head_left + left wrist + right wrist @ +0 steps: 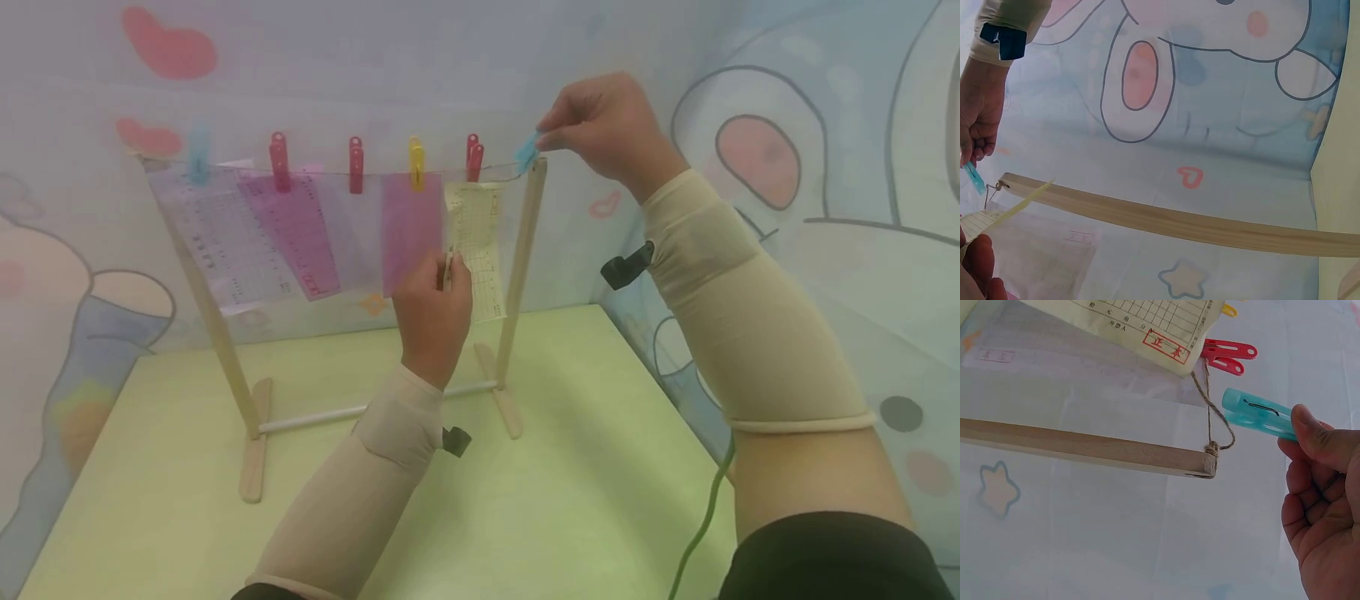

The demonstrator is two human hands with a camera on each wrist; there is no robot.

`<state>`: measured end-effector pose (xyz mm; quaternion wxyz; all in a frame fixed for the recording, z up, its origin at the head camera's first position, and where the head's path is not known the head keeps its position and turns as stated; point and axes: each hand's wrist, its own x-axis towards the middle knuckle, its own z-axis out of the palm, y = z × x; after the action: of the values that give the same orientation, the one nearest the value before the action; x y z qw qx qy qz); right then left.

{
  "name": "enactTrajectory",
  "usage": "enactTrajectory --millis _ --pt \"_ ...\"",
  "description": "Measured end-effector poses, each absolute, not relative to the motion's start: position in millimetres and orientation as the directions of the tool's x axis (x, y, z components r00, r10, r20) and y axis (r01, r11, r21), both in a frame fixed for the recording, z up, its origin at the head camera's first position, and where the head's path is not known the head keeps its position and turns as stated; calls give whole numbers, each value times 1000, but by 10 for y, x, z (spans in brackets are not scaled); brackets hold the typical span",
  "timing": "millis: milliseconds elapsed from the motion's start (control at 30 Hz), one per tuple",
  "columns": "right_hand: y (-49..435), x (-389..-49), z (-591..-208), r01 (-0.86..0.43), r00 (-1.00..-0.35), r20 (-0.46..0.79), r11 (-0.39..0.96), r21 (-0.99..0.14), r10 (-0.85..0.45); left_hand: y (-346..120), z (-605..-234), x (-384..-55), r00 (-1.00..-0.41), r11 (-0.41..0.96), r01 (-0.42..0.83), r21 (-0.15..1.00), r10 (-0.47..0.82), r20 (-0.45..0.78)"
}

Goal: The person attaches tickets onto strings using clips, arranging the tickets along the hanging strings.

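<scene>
My right hand (607, 125) pinches a light-blue clothespin (1260, 414) between thumb and forefinger, beside the right end of the string, close to the post top. In the right wrist view the clothespin's tip points toward the knotted string (1225, 428). A yellow printed form (480, 225) hangs from the string under a red clothespin (474, 158), its red stamp showing in the right wrist view. My left hand (435, 308) is lower, at the form's left side, thumb and fingers pinching its edge. The left wrist view shows the yellow form (979, 220) just above those fingers.
Other clothespins, including a yellow one (416, 163), hold pink and purple sheets (411, 221) along the string. Wooden posts (521, 267) with flat feet and a white crossbar (315, 418) form the rack on a yellow-green table (600, 500). A patterned wall cloth hangs behind.
</scene>
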<state>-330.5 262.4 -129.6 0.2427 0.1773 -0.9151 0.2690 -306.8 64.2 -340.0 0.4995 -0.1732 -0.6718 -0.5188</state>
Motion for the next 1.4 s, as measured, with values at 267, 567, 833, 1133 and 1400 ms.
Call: enactTrajectory --millis 267,567,833,1133,1400 --pt "2637 -3307 -1296 -446 -828 532 781 -437 -176 623 -3425 -3028 -331 420 804 421 -272 904" --pt "2665 -3334 -1353 -438 -846 491 794 -422 -205 624 -3399 -3033 -277 367 844 391 -327 904" --pt "2727 -3311 -1299 -470 -805 563 781 -411 -188 787 -3237 -3085 -444 380 786 487 -202 873" --pt "2674 -3289 -1260 -480 -803 560 781 -400 -207 868 -3067 -3138 -564 424 695 581 -179 806" --pt "2557 -3311 -1247 -472 -810 534 812 -344 -244 848 -3064 -3158 -570 418 677 606 -224 791"
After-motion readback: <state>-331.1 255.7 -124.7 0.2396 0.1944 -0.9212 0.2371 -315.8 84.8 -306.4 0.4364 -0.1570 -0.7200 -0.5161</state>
